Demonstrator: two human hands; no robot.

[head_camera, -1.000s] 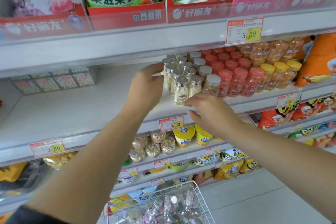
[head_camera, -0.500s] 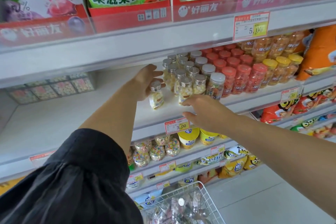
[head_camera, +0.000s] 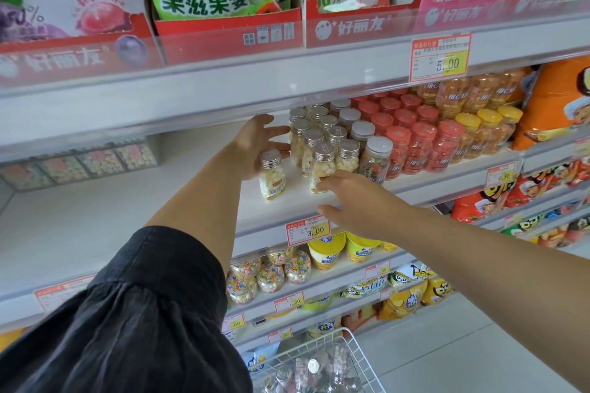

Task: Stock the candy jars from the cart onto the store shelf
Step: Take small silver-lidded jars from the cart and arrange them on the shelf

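Near: cart (head_camera: 360, 357) low in view, more jars (head_camera: 314, 365) inside. My right hand (head_camera: 354, 201) rests slack-fingered, holding nothing, at the shelf (head_camera: 127, 201) lip, fingertips at the block (head_camera: 332, 137) of shelved jars. A lone jar (head_camera: 271, 175) stands upright left of that block, apart from it. My left hand (head_camera: 255, 147), fingers spread and empty, lies just behind it and is nearer. I judge the closing push runs rightward.

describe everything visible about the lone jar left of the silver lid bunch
The lone jar is small and clear, with a silver screw lid, pale yellow and white candies inside and a label low down. It stands about upright on the white shelf, apart from the bunch. The open left hand is right behind it; contact unclear.
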